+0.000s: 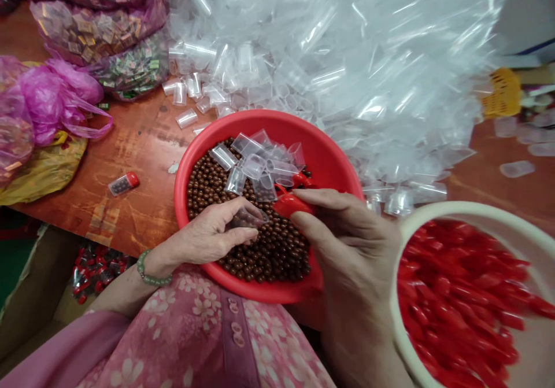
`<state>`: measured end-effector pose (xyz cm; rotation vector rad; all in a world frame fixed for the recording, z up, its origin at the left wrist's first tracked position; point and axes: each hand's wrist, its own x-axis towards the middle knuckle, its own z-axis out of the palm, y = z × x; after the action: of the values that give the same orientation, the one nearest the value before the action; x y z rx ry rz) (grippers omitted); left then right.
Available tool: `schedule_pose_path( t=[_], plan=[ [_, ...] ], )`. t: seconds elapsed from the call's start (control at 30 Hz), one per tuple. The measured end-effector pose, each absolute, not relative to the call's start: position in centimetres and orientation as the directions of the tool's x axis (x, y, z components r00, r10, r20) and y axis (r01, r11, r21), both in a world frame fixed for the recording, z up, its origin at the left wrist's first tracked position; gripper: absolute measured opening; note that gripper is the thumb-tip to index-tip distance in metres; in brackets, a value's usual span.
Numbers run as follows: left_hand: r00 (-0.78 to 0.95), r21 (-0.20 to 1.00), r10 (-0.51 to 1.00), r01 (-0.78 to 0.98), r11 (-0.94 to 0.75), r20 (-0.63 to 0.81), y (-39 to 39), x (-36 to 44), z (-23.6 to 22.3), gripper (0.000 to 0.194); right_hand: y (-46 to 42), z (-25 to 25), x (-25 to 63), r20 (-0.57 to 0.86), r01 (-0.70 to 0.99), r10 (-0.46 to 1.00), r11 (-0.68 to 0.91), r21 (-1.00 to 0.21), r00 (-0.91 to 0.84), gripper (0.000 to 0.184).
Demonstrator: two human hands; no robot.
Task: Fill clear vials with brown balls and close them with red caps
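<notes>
Over a red basin (184, 188), my left hand (202, 235) pinches a clear plastic tube (249, 217) whose open end points right; whether anything is inside, I cannot tell. My right hand (347, 232) grips a red plastic cap (289, 204) between thumb and fingertips, a short way right of the tube and apart from it. Small round brown balls (277, 252) fill much of the basin. On top of them lie several loose clear tubes (258, 165), with bits of red plastic showing beside them.
A large heap of clear tubes (381, 70) covers the back. At right stands a cream bowl (459, 207) of red caps (459, 301). Left are plastic bags (99, 29) and a filled, red-capped tube (124, 184). A box below holds more filled tubes (97, 269).
</notes>
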<state>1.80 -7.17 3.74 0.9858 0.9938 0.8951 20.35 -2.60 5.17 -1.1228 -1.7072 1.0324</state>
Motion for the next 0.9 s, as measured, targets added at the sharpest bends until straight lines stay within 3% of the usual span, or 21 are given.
schedule_pose_path(
  t=[0.17, 0.37, 0.43, 0.5, 0.6, 0.77, 0.9],
  plan=[
    [0.304, 0.931, 0.928, -0.223, 0.289, -0.215, -7.2, 1.8, 3.2, 0.019, -3.6, 4.5, 17.6, 0.203, 0.176, 0.94, 0.257, -0.95, -0.276, 0.014],
    [0.357, 0.909, 0.914, -0.287, 0.301, -0.19, -7.3, 1.7, 3.0, 0.022, -3.8, 3.9, 17.3, 0.273, 0.218, 0.915, 0.344, -0.913, -0.297, 0.013],
    [0.354, 0.89, 0.916, -0.334, 0.311, -0.187, -7.2, 1.7, 3.1, 0.021, -3.7, 3.6, 17.5, 0.369, 0.276, 0.859, 0.473, -0.837, -0.354, 0.021],
    [0.333, 0.87, 0.922, -0.373, 0.322, -0.198, -7.2, 1.7, 3.1, 0.024, -3.6, 3.4, 17.7, 0.45, 0.357, 0.767, 0.622, -0.697, -0.458, 0.042],
    [0.313, 0.826, 0.921, -0.436, 0.357, -0.232, -7.2, 1.8, 2.9, 0.035, -3.1, 3.5, 17.6, 0.452, 0.441, 0.635, 0.766, -0.467, -0.626, 0.073],
    [0.334, 0.726, 0.904, -0.547, 0.416, -0.265, -7.0, 1.9, 2.4, 0.048, -2.7, 3.6, 17.0, 0.464, 0.499, 0.53, 0.843, -0.2, -0.71, 0.066],
    [0.345, 0.709, 0.904, -0.569, 0.416, -0.253, -7.1, 1.9, 2.2, 0.043, -2.4, 3.3, 16.6, 0.531, 0.479, 0.463, 0.87, -0.118, -0.71, 0.063]
  ],
)
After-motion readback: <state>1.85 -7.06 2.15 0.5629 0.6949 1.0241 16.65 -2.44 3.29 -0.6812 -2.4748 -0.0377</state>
